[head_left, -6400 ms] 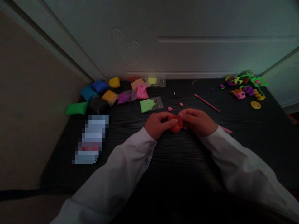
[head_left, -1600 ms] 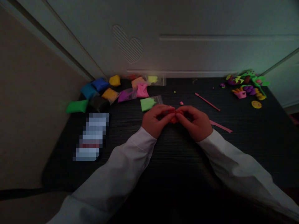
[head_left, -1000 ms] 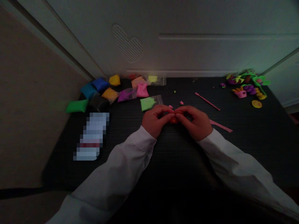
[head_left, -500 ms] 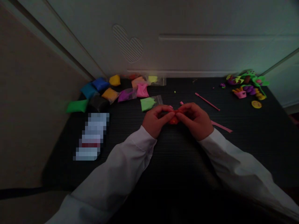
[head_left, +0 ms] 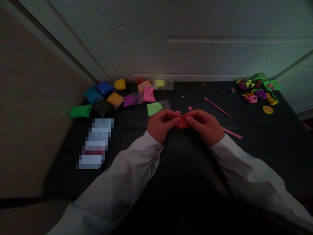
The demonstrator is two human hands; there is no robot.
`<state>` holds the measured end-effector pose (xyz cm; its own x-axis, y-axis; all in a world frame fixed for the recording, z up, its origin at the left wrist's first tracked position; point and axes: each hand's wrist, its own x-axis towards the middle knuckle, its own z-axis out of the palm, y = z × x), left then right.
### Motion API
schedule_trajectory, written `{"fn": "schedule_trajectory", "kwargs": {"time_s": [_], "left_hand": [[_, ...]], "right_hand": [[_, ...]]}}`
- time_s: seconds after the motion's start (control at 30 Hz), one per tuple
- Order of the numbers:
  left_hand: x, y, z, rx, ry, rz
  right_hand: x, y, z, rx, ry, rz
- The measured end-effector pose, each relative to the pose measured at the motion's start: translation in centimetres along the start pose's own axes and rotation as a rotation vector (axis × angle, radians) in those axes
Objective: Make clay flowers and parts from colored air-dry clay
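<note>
Packets (head_left: 132, 101) lay back left on table (head_left: 181, 166), models (head_left: 261, 94) back right, stick (head_left: 216, 106) between them, behind the right hand (head_left: 207, 126).

left fingers (head_left: 174, 122), right fingers (head_left: 193, 122): hold red lump (head_left: 182, 124) | pink stick (head_left: 216, 107): on dark tabletop (head_left: 186, 160)

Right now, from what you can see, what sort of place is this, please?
Probably a craft corner, perhaps in a home. On the dark table lie colourful packets of what looks like modelling clay, a slim pink tool and, towards the far right, small bright models.
</note>
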<state>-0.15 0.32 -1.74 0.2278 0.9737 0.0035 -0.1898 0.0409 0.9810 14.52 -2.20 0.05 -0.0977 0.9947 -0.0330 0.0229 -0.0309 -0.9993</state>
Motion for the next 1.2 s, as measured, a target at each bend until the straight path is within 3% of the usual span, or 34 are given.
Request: {"fn": "schedule_trajectory", "kwargs": {"time_s": [0.2, 0.37, 0.8, 1.0, 1.2], "left_hand": [[0.14, -0.23, 0.04, -0.081, -0.033, -0.008], [-0.11, 0.35, 0.02, 0.095, -0.117, -0.094], [-0.27, 0.59, -0.1, 0.22, -0.162, -0.054], [-0.42, 0.63, 0.04, 0.219, -0.137, -0.049], [-0.29, 0.4, 0.26, 0.141, -0.115, -0.076]], "right_hand": [[0.22, -0.03, -0.31, 0.028, -0.002, 0.005], [0.25, 0.09, -0.25, -0.005, 0.023, -0.034], [0.12, -0.12, -0.63, -0.092, -0.095, 0.05], [-0.06, -0.01, -0.28, -0.142, -0.034, 0.008], [0.02, 0.39, -0.11, -0.012, 0.028, 0.016]]}}
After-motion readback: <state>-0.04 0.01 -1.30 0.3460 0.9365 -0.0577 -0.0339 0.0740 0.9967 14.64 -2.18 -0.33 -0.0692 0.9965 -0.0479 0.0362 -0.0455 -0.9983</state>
